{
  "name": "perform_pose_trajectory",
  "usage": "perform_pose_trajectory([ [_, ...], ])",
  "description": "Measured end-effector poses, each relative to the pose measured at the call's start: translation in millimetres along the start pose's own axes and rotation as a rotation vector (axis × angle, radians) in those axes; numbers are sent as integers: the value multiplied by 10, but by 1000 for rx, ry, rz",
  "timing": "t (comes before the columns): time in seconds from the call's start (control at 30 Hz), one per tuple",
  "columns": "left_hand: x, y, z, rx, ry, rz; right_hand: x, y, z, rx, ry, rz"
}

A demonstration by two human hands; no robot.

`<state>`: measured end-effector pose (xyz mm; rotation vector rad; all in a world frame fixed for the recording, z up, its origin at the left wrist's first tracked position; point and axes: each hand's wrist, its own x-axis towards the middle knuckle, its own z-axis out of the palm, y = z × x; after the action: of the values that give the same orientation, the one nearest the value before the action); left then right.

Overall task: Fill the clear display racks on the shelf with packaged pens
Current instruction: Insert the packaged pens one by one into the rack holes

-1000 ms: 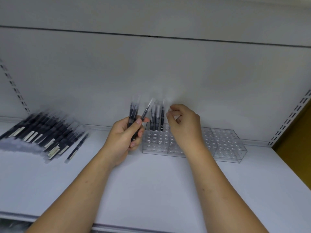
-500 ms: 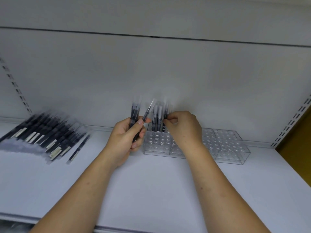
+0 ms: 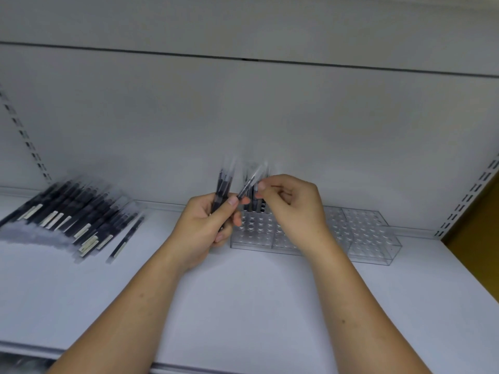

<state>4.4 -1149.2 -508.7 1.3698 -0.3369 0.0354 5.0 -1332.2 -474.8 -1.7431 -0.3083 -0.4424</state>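
My left hand [image 3: 208, 225] grips a small bundle of black packaged pens [image 3: 223, 184], held upright just left of the clear display racks [image 3: 253, 234]. One pen [image 3: 249, 183] leans out of the bundle to the right. My right hand [image 3: 294, 209] hovers over the racks, and its thumb and forefinger pinch that leaning pen near its top. A few pens [image 3: 256, 203] stand in the back-left holes of the left rack, partly hidden by my fingers. The right rack [image 3: 372, 238] holds none.
A large fanned pile of packaged pens [image 3: 73, 211] lies on the white shelf [image 3: 243, 306] at the left. The shelf's back panel rises right behind the racks. Slotted uprights run up both sides, and a yellow-brown wall edge [image 3: 475, 225] shows at the far right.
My right hand has left the pens standing in the rack and moved up and left to the pen leaning out of my left hand's bundle. My left hand has stayed put.
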Motion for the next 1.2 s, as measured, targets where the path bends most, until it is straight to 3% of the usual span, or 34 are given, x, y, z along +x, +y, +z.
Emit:
perform_pose_trajectory([
  [0.13, -12, 8, 4, 25, -38, 6, -41, -65, 52, 113, -111, 48],
  [0.33, -30, 24, 22, 40, -72, -4, -40, -81, 86, 188, -88, 90],
  [0.6, 27, 9, -8, -1, 47, -62, 50, -78, -80, 305, 305, -55],
  [0.73, 41, -1, -25, -40, 49, -82, 95, 45, -114, 172, 372, -125],
  [0.87, 37, 3, -27, -48, 56, -87, 110, 171, -80, -54, 326, -143],
  [1.2, 30, 25, 1, -52, 64, -87, 206, 286, -11, -262, 185, -149],
])
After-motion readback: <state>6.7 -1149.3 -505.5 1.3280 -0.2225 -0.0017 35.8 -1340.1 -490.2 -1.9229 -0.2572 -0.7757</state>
